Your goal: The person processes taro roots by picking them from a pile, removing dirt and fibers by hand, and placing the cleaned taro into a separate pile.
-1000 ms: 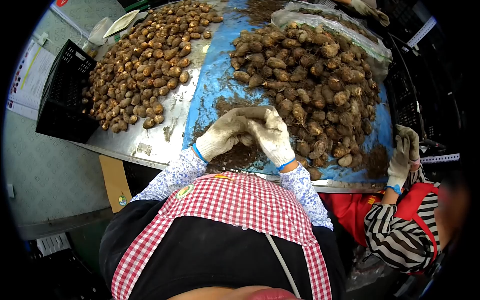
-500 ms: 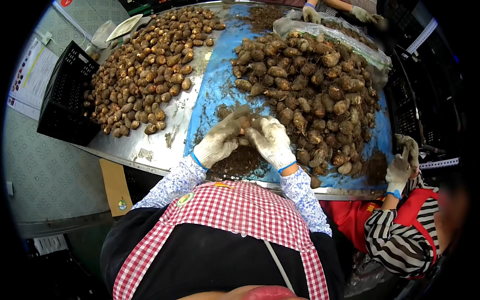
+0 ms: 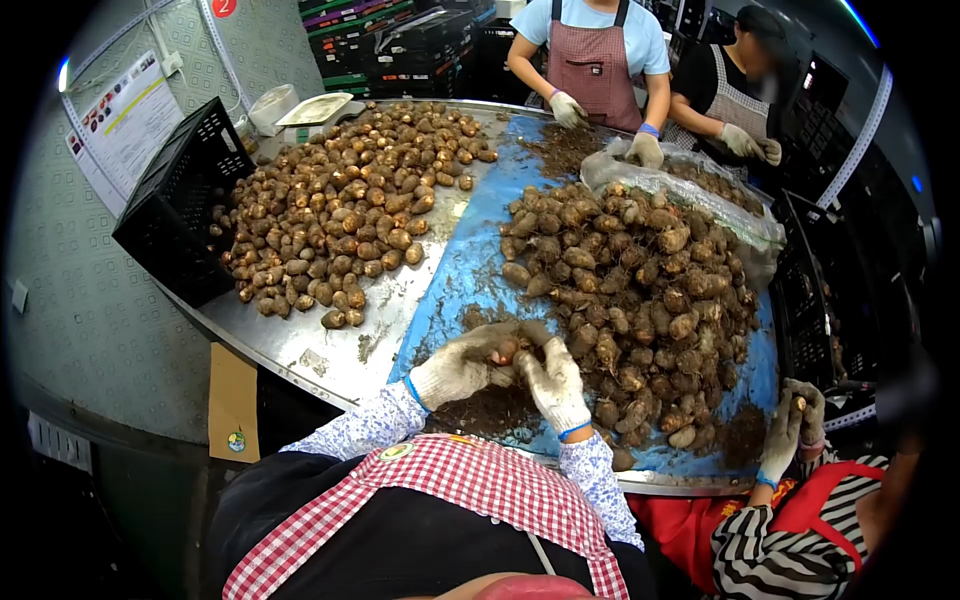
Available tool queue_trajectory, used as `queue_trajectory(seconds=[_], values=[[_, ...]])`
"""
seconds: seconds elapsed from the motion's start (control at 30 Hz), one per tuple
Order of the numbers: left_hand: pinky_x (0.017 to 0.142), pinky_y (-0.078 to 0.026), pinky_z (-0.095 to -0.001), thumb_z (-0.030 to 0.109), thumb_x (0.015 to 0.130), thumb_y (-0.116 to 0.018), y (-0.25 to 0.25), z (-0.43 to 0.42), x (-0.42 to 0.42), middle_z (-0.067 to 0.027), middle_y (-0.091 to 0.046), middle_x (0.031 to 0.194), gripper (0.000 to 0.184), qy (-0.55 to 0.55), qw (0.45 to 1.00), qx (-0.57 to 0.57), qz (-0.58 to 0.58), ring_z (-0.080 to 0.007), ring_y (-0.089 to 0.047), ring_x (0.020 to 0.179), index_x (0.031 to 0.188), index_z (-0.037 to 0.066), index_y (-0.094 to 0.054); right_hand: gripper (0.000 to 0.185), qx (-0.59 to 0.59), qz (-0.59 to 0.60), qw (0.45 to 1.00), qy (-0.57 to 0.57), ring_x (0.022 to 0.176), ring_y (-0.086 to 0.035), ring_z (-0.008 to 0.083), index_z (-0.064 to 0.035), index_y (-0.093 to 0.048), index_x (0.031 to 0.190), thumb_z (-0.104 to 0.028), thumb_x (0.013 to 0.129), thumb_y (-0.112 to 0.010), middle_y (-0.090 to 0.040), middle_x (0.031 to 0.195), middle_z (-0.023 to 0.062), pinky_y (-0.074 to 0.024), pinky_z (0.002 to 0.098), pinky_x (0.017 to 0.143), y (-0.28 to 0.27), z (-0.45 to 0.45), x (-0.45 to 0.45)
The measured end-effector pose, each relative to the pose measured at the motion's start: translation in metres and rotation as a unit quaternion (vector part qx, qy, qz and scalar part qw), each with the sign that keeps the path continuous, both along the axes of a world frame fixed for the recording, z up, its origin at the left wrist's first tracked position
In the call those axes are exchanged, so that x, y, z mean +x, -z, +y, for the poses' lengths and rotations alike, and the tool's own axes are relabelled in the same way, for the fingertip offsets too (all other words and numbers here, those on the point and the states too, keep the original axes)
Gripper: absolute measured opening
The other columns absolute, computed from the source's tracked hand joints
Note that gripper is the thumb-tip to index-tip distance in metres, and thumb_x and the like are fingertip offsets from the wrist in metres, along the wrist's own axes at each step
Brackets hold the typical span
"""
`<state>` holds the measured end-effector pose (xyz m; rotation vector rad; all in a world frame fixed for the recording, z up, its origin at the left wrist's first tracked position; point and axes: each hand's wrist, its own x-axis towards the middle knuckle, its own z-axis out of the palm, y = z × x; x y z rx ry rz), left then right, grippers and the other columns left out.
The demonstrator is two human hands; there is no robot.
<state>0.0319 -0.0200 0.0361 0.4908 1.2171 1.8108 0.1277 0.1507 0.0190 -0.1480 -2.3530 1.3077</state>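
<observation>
In front of my checked apron, both gloved hands meet over the blue sheet (image 3: 430,335). My left hand (image 3: 458,368) is closed around a small brown taro (image 3: 506,350), part of which shows between the fingers. My right hand (image 3: 556,385) is closed against the same taro from the other side; its fingertips are partly hidden. Just right of my hands rises a large heap of hairy, soil-covered taros (image 3: 640,310). Loose dark soil (image 3: 480,412) lies beneath them. Cleaner taros (image 3: 350,210) are heaped on the bare metal table (image 3: 385,345) at the left.
A black crate (image 3: 180,200) leans at the left table edge, near a white tray (image 3: 315,108). A plastic mesh sack (image 3: 690,190) lies behind the dirty heap. Two people in aprons (image 3: 595,65) work across the table; another person's gloved hands (image 3: 790,430) are at the right.
My view has tilted up and shifted left, so the people across the table show more fully. Both hands stay together at the taro, with the fingers slightly rearranged.
</observation>
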Motion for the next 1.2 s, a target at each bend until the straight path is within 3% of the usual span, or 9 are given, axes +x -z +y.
queue_trajectory(seconds=[0.07,0.23,0.33,0.43,0.63,0.77,0.83,0.93,1.2], values=[[0.086,-0.054,-0.0284,-0.009,0.086,-0.063,0.02,-0.003,0.002,-0.0087,-0.06,0.113,0.04,-0.004,0.954,-0.063,0.293,-0.0151,-0.058,0.102,0.124,0.002,-0.058,0.034,0.02,-0.001,1.0,0.007,0.11,-0.059,0.0305,-0.0036,-0.062,0.122,-0.007,0.088,-0.063,-0.062,0.116,0.0178,-0.0487,0.0394,0.094,-0.012,-0.011,0.005],[0.085,-0.053,-0.0347,0.006,0.102,-0.041,0.023,0.005,0.002,-0.0123,-0.058,0.121,0.032,0.066,0.97,0.105,-0.208,-0.0227,-0.061,0.1,0.132,0.001,-0.05,0.021,-0.094,0.035,0.994,0.045,0.101,-0.06,0.0323,-0.0047,-0.069,0.104,-0.009,0.084,-0.067,-0.062,0.108,0.0159,-0.0506,0.0424,0.085,-0.002,-0.026,0.007],[0.083,-0.055,-0.0361,0.02,0.105,-0.04,0.059,-0.002,-0.008,-0.0146,-0.057,0.125,0.039,0.106,0.962,0.146,-0.203,-0.0239,-0.062,0.101,0.139,0.002,-0.043,0.014,0.128,-0.073,0.979,0.142,0.093,-0.061,0.0354,-0.0026,-0.066,0.091,-0.014,0.084,-0.069,-0.063,0.099,0.0175,-0.0499,0.0455,0.08,0.02,-0.011,-0.003],[0.079,-0.056,-0.0378,0.021,0.104,-0.044,0.048,0.0,-0.005,-0.0156,-0.056,0.129,0.04,-0.064,0.963,0.042,-0.26,-0.0237,-0.062,0.101,0.14,0.004,-0.044,0.014,0.166,-0.02,0.972,0.167,0.08,-0.061,0.0351,-0.0007,-0.057,0.08,-0.01,0.085,-0.066,-0.06,0.084,0.018,-0.0502,0.0438,0.075,0.024,-0.001,0.0],[0.074,-0.056,-0.0372,0.028,0.105,-0.04,0.028,0.002,-0.009,-0.011,-0.057,0.129,0.039,-0.063,0.954,0.121,-0.266,-0.0235,-0.065,0.089,0.138,0.009,-0.048,0.019,0.266,0.047,0.951,0.153,0.073,-0.06,0.0271,-0.0066,-0.056,0.075,-0.016,0.079,-0.073,-0.058,0.074,0.0091,-0.0515,0.0342,0.068,0.027,-0.001,-0.008],[0.072,-0.056,-0.035,0.024,0.104,-0.045,0.025,0.007,-0.006,-0.015,-0.058,0.121,0.041,-0.022,0.938,0.211,-0.275,-0.0235,-0.063,0.085,0.14,0.006,-0.042,0.015,0.198,0.044,0.972,0.115,0.078,-0.063,0.0301,-0.0049,-0.06,0.083,-0.016,0.082,-0.071,-0.064,0.081,0.0131,-0.0523,0.0378,0.07,0.014,0.001,-0.005],[0.071,-0.056,-0.0333,0.027,0.104,-0.047,0.009,0.008,0.006,-0.0136,-0.057,0.115,0.043,-0.067,0.991,0.086,-0.071,-0.0211,-0.062,0.084,0.141,0.005,-0.041,0.015,0.146,0.031,0.983,0.103,0.077,-0.063,0.031,-0.0047,-0.061,0.083,-0.017,0.083,-0.07,-0.064,0.082,0.0133,-0.0517,0.0392,0.067,0.004,0.0,-0.001],[0.066,-0.057,-0.0338,0.034,0.106,-0.037,0.017,0.009,-0.003,-0.0131,-0.058,0.117,0.046,-0.065,0.956,0.121,-0.258,-0.0205,-0.064,0.076,0.144,0.008,-0.037,0.017,0.139,-0.052,0.985,0.087,0.076,-0.063,0.0321,-0.0045,-0.063,0.081,-0.019,0.085,-0.07,-0.064,0.081,0.0143,-0.0501,0.0411,0.064,-0.004,0.001,0.005],[0.074,-0.056,-0.033,0.036,0.106,-0.037,0.035,0.012,-0.002,-0.0142,-0.056,0.123,0.048,0.019,0.993,0.096,-0.064,-0.0219,-0.063,0.096,0.145,0.009,-0.035,0.027,0.102,-0.127,0.986,0.028,0.077,-0.062,0.0331,-0.0015,-0.066,0.08,-0.027,0.089,-0.066,-0.063,0.078,0.0167,-0.0484,0.0427,0.067,-0.012,-0.005,-0.003]])
